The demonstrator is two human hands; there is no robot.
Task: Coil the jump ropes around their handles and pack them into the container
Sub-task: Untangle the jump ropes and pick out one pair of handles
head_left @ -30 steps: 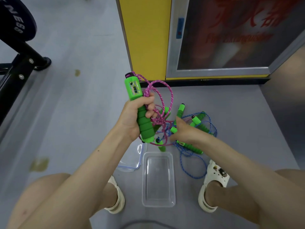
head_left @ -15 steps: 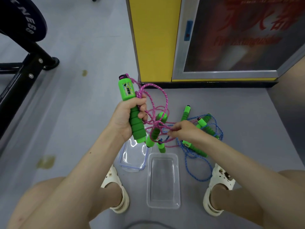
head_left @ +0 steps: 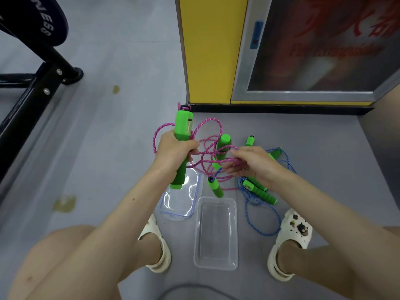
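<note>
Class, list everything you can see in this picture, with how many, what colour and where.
Handles: at least six, green, one held, others hanging or on the floor.
Pink rope: one, pink, looped between the hands.
Blue rope: count unclear, blue, floor by right sandal.
Container: one, clear, floor between the sandals.
Lid: one, clear, floor left of container.
Sandals: two, cream, on the feet.
Frame: one, black, upper left.
Panel: one, yellow, top centre.
Left hand: one, grips a handle.
Right hand: one, fingers pinch pink rope.
</note>
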